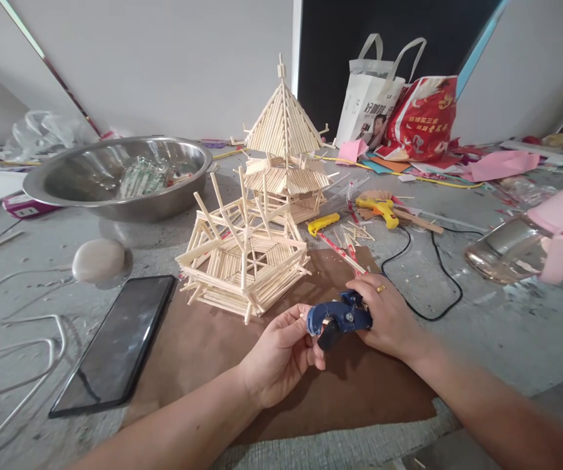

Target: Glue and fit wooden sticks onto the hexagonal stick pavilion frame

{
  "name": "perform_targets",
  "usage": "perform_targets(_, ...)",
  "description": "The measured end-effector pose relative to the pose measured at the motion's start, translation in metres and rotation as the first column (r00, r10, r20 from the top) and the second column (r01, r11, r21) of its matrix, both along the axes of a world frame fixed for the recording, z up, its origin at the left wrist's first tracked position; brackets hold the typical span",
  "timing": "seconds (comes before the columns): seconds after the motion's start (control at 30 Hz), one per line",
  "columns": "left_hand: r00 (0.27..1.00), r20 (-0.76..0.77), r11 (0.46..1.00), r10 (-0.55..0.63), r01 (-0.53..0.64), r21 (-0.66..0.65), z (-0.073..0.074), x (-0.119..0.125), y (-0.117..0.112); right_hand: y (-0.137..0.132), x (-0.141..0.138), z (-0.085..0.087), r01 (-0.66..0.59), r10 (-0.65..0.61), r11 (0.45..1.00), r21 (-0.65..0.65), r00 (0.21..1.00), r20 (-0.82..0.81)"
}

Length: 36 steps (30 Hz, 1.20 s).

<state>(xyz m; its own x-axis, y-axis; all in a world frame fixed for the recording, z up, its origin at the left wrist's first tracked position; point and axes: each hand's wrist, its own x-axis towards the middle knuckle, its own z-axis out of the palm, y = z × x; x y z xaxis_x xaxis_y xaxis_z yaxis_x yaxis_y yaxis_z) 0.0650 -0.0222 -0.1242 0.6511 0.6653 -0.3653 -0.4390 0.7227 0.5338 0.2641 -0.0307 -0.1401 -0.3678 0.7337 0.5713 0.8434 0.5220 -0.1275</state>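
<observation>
My right hand (384,313) is wrapped round a blue hand cutter (343,318) with a round pivot screw. Its jaws point left, toward my left hand (279,352). There, the thumb and fingers pinch a thin wooden stick (303,316), mostly hidden; a pale bit also shows between the jaws. Just beyond my hands stands an open, many-sided frame of wooden sticks (247,261) with several uprights. Behind it rises a stick-built pagoda (284,130) with a pointed roof. Under my hands lies a brown sheet (360,385).
Left are a phone (115,346), a pale round object (98,260), a white cable (56,333) and a steel basin (115,147). A yellow-handled tool (323,224), yellow glue gun (382,210) and black cord (458,294) lie right of the frame. A pink-lidded bottle (507,248) lies far right.
</observation>
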Motion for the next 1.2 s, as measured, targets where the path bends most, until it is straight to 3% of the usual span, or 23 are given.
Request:
perform_targets(0.37,0.994,-0.037,0.994,0.102,-0.103,-0.023,0.0063,0.0019,0.002,0.0009,0.0016,-0.0033,0.002,-0.002,1.0,-0.006,1.0,0.005)
perform_targets(1.2,0.993,-0.07,0.994,0.097,-0.1,-0.041,0.0035,0.0045,-0.0021,0.0011,0.0024,-0.0011,0.003,-0.003,0.999,-0.047,1.0,-0.002)
